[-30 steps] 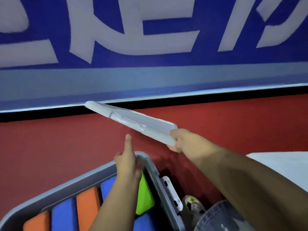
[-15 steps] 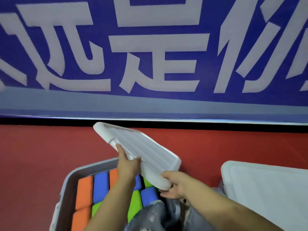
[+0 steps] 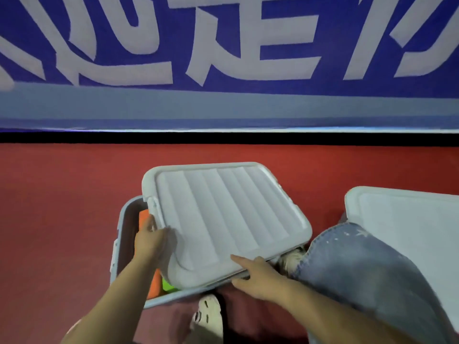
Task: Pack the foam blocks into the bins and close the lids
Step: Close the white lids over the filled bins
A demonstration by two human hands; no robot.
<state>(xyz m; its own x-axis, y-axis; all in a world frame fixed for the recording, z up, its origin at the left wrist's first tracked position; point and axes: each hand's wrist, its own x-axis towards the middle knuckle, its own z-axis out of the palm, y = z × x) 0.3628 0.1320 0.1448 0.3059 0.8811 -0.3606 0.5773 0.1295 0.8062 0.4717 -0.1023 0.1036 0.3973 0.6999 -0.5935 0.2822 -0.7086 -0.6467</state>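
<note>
Over the bin (image 3: 119, 234) the lid (image 3: 223, 219) lies skewed, its far-left corner overhanging the rim while orange and green blocks (image 3: 155, 284) show at the uncovered near-left side. Left hand (image 3: 149, 240) grips the lid's left edge, fingers curled round it; right hand (image 3: 258, 275) pinches the near edge, index finger flat on top. Judged best: turn the lid about the two grips until its edges square with the rim, then press down evenly. Half a second ago the lid was tilted steeply above the bin; now it lies nearly flat.
</note>
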